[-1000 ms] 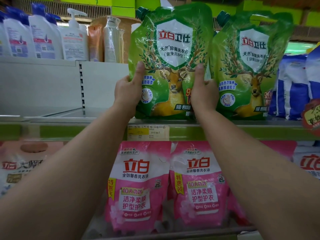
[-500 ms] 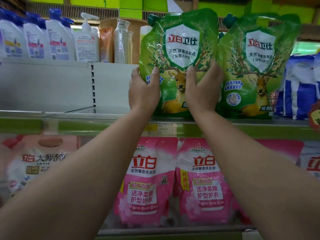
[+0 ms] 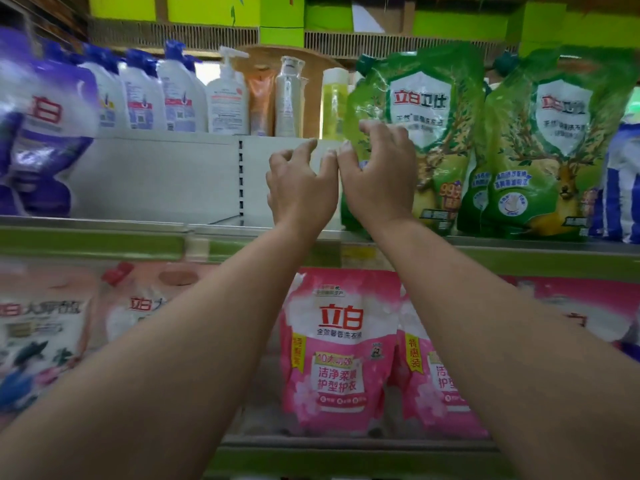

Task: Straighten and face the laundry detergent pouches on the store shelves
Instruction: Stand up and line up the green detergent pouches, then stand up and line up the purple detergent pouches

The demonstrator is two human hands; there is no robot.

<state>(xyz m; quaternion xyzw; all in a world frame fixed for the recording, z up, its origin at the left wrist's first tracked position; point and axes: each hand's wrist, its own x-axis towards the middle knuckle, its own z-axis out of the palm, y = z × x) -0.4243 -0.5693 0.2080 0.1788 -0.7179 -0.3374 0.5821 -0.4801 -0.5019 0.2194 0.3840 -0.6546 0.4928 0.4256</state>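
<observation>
Both hands are hovering with loosely curled fingers and gripping nothing. The left hand (image 3: 299, 188) is sitting just left of the frame's centre, in front of the bare white back panel (image 3: 156, 178), its fingers bent and apart from any pouch. The right hand (image 3: 379, 178) is sitting right beside it, thumbs nearly meeting, and its bent fingertips are overlapping the left edge of the nearer green pouch (image 3: 420, 140); whether they are actually touching the film I cannot tell.

That green pouch is standing upright on the upper shelf (image 3: 519, 242), right of centre, with its printed front facing out. A second green pouch (image 3: 554, 147) is standing just beside it on the right, also facing out and leaning slightly against the first. Further right, at the frame's edge, a blue and white pack (image 3: 620, 188) is showing.

At the left edge of the frame a purple and white pouch (image 3: 41, 126) is looming large and blurred. Behind the shelf, across the upper middle, a row of white bottles with blue caps (image 3: 156, 95) and a pump bottle (image 3: 227, 95) are standing.

On the lower shelf, below centre, a pink pouch (image 3: 337, 355) is standing face out between the two forearms, with another pink pouch (image 3: 436, 386) to its right partly hidden by the right arm. In the lower left, pale pouches (image 3: 45, 327) are lying blurred.
</observation>
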